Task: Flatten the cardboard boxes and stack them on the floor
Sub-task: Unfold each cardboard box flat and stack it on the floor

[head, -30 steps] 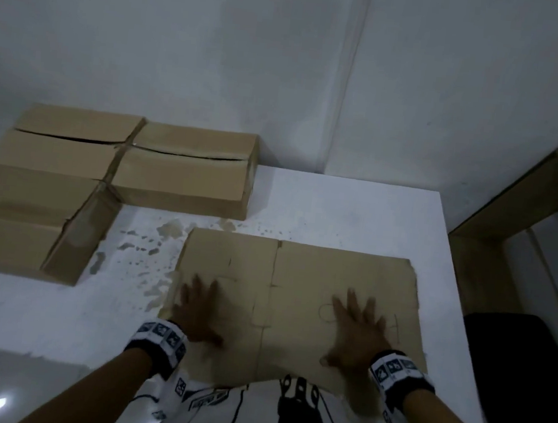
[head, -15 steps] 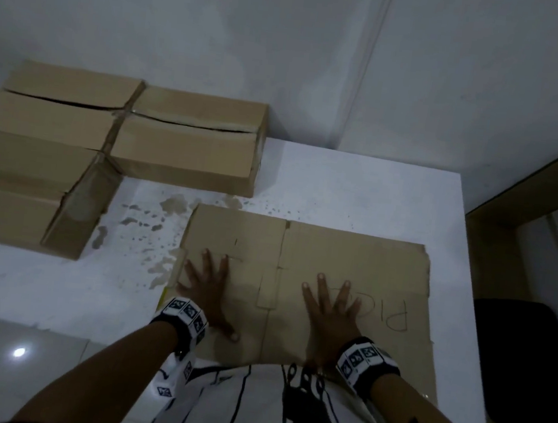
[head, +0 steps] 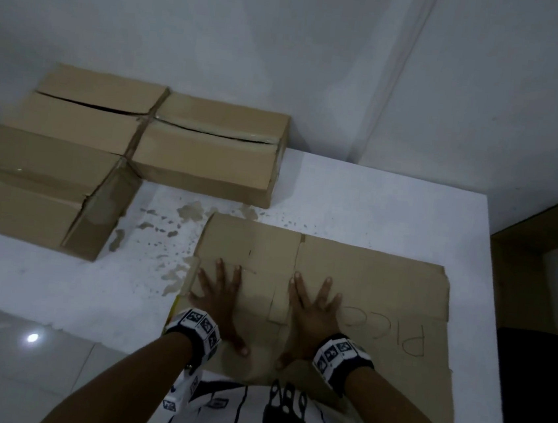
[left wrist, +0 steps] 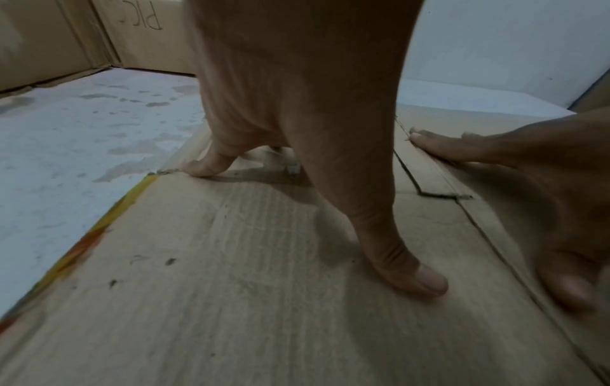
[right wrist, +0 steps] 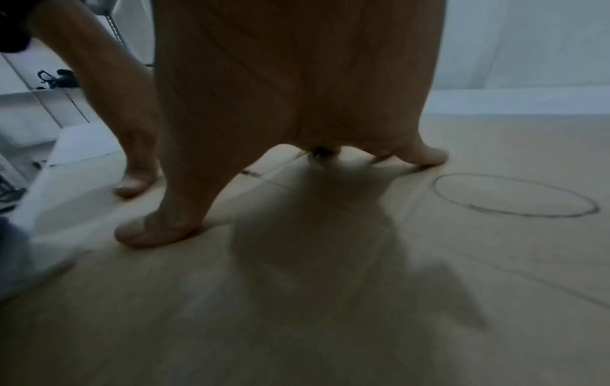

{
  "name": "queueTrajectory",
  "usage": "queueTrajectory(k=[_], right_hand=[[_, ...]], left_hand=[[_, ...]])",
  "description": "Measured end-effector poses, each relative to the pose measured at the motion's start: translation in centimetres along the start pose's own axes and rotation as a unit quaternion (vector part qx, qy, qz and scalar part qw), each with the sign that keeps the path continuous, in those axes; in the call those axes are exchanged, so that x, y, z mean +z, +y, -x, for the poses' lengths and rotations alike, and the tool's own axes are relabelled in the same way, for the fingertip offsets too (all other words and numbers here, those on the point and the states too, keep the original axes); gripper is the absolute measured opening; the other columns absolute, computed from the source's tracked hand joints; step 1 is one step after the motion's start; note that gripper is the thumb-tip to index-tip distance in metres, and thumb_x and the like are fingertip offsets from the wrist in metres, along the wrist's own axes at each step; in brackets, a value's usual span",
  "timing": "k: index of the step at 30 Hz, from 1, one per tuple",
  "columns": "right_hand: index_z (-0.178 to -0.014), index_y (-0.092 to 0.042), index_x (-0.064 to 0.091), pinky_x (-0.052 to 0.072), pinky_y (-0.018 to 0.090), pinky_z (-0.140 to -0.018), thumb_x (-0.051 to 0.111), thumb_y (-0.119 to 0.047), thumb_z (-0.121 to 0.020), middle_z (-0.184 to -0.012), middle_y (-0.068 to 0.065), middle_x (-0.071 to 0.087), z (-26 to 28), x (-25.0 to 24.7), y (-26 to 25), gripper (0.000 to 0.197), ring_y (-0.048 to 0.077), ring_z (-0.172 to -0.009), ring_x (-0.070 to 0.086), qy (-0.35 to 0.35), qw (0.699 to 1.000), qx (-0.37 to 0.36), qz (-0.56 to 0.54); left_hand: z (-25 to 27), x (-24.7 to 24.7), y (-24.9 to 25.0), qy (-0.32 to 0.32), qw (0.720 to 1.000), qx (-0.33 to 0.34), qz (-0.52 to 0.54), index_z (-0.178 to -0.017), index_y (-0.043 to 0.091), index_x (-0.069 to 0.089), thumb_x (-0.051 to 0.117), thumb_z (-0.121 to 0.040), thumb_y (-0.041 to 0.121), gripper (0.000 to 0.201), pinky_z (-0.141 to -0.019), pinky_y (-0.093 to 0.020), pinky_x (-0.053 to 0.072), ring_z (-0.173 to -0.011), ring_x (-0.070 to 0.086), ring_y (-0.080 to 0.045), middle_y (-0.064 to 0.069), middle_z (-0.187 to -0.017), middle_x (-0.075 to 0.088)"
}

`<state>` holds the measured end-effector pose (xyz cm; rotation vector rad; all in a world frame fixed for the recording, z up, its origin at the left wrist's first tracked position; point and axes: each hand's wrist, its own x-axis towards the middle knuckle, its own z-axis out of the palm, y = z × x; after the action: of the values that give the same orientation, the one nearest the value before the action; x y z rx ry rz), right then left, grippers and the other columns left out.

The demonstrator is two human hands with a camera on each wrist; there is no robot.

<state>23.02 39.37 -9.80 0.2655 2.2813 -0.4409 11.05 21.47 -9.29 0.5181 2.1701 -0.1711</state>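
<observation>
Fingers point(head: 218, 270) of the left hand point(head: 218, 303) were spread straight and pressed flat on the flattened cardboard box point(head: 366, 289); the right hand point(head: 311, 316), just beside it, lay splayed the same way, grasping nothing. The sheet lay on the white table point(head: 359, 192), its near edge hidden behind the person's striped shirt point(head: 249, 415). Pen lettering point(head: 405, 338) at 3 o'clock of the right hand was partly covered and could not be read whole. In the right wrist view only a drawn oval point(right wrist: 515, 194) showed, and most fingertips were concealed by the palm. Three closed cardboard boxes point(head: 205, 148) stood at 10 to 11 o'clock of the sheet, the nearest cut off at the frame's left edge. Brown patches point(head: 172, 231) marked the table between boxes and sheet. A coloured strip point(left wrist: 95, 227) edged the sheet; its print was blurred.
</observation>
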Motion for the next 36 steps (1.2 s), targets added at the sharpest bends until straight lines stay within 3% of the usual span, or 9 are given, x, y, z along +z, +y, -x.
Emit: queueTrajectory(k=[6, 11, 16, 20, 23, 27, 30, 33, 36], right_hand=[[-0.148, -0.025, -0.033, -0.006, 0.080, -0.104, 0.074, -0.084, -0.041, -0.154, -0.011, -0.040, -2.4, -3.9, 2.3, 0.162, 0.033, -0.143, -0.033, 0.029, 0.998, 0.027, -0.047], [-0.149, -0.022, -0.032, -0.006, 0.074, -0.110, 0.074, -0.084, -0.041, -0.154, -0.008, -0.040, -2.6, -2.5, 1.5, 0.163, 0.031, -0.143, -0.034, 0.050, 0.997, 0.024, -0.057], [-0.145, -0.033, -0.036, -0.017, 0.062, -0.113, 0.064, -0.093, -0.039, -0.149, -0.012, -0.045, 0.3, 0.4, 4.4, 0.157, 0.020, -0.144, -0.034, 0.068, 0.997, -0.004, -0.033], [-0.147, -0.038, -0.032, -0.016, 0.061, -0.115, 0.059, -0.097, -0.032, -0.151, -0.009, -0.044, 3.5, 0.7, 9.4, 0.158, 0.021, -0.143, -0.034, 0.082, 0.987, 0.093, -0.102], [-0.148, -0.033, -0.030, -0.012, 0.063, -0.115, 0.057, -0.098, -0.026, -0.152, -0.004, -0.044, 4.8, 2.3, 10.1, 0.164, 0.025, -0.144, -0.034, 0.103, 0.969, 0.163, -0.154], [-0.145, -0.032, -0.037, -0.018, 0.066, -0.111, 0.055, -0.098, -0.027, -0.148, 0.000, -0.050, 5.1, 4.8, 6.9, 0.163, 0.035, -0.137, -0.042, 0.099, 0.974, 0.134, -0.150], [-0.146, -0.036, -0.034, -0.017, 0.062, -0.114, 0.058, -0.096, -0.036, -0.149, -0.006, -0.048, 6.7, 6.0, 7.5, 0.155, 0.029, -0.139, -0.041, 0.103, 0.984, 0.088, -0.118], [-0.147, -0.039, -0.030, -0.014, 0.057, -0.117, 0.056, -0.098, -0.033, -0.151, -0.010, -0.044, 8.6, 6.3, 10.1, 0.155, 0.021, -0.142, -0.038, 0.120, 0.976, 0.119, -0.135], [-0.148, -0.039, -0.029, -0.013, 0.057, -0.118, 0.054, -0.100, -0.028, -0.152, -0.009, -0.044, 9.9, 6.8, 12.0, 0.158, 0.020, -0.142, -0.037, 0.134, 0.961, 0.177, -0.167]], left_hand=[[-0.2, 0.2, -0.2, 0.001, 1.000, 0.009, 0.008, -0.139, 0.034, -0.041, 0.089, -0.034, 0.066, 0.170, -0.106, -0.078, 0.004, -0.133, -0.038, -0.051, -0.007, -0.140, -0.056], [-0.5, 0.2, -0.2, 0.003, 1.000, 0.001, 0.004, -0.139, 0.034, -0.042, 0.089, -0.031, 0.066, 0.173, -0.106, -0.078, 0.004, -0.133, -0.038, -0.051, -0.007, -0.138, -0.058], [-0.4, 0.2, -0.2, 0.008, 1.000, 0.000, 0.005, -0.138, 0.034, -0.043, 0.088, -0.032, 0.067, 0.172, -0.107, -0.077, 0.007, -0.133, -0.037, -0.051, -0.007, -0.137, -0.058], [-0.2, 0.3, -0.2, 0.015, 1.000, 0.001, 0.010, -0.136, 0.037, -0.044, 0.088, -0.030, 0.068, 0.172, -0.107, -0.077, 0.007, -0.134, -0.037, -0.050, -0.004, -0.137, -0.059], [-0.2, 0.3, -0.2, 0.014, 1.000, 0.001, 0.005, -0.136, 0.038, -0.043, 0.088, -0.029, 0.068, 0.172, -0.107, -0.077, 0.008, -0.134, -0.036, -0.050, -0.004, -0.138, -0.058], [0.0, 0.1, -0.1, 0.011, 1.000, 0.000, 0.003, -0.140, 0.037, -0.040, 0.089, -0.030, 0.067, 0.172, -0.107, -0.077, 0.008, -0.135, -0.034, -0.051, -0.004, -0.141, -0.055], [0.1, 0.2, 0.0, 0.011, 1.000, -0.006, -0.002, -0.140, 0.036, -0.040, 0.089, -0.032, 0.066, 0.171, -0.107, -0.077, 0.010, -0.136, -0.034, -0.050, -0.005, -0.142, -0.054], [0.4, 0.3, 0.3, 0.018, 1.000, -0.012, -0.007, -0.141, 0.033, -0.039, 0.089, -0.035, 0.066, 0.170, -0.107, -0.076, 0.012, -0.137, -0.032, -0.050, -0.006, -0.144, -0.052], [0.9, 0.5, 0.5, 0.015, 1.000, -0.006, -0.012, -0.143, 0.029, -0.038, 0.088, -0.040, 0.064, 0.166, -0.108, -0.075, 0.011, -0.139, -0.029, -0.049, -0.007, -0.147, -0.048]])
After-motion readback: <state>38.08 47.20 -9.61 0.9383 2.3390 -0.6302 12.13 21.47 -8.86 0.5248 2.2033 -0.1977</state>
